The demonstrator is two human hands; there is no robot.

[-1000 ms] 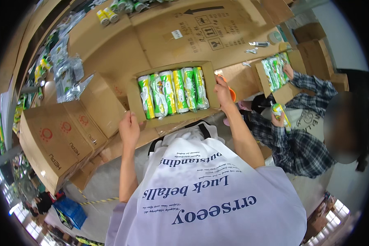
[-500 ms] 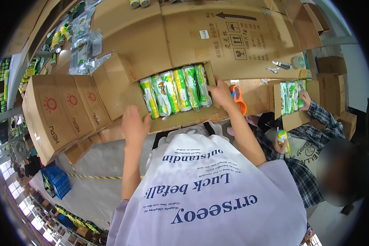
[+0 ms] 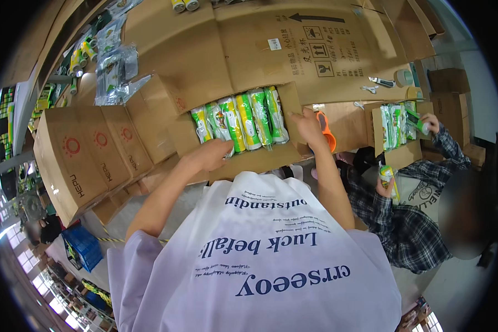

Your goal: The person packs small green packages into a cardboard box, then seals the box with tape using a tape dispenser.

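Note:
An open cardboard carton is in front of me, with a row of plastic-wrapped green, yellow and white tubes standing side by side inside. My left hand reaches over the near wall, its fingers stretched over the near ends of the left-hand tubes. It hides part of them, and I see nothing held in it. My right hand is closed at the right side of the carton, its fingers around the upper edge of the side flap.
Taped cartons stand at the left. Clear plastic bags lie behind them. Orange-handled scissors sit right of my right hand, with a utility knife farther back. A co-worker in plaid sleeves handles similar tubes at another carton.
My left hand has moved right and inward, from the carton's left corner to over the tubes. My right hand stays at the right flap. The co-worker has lifted a tube near their carton.

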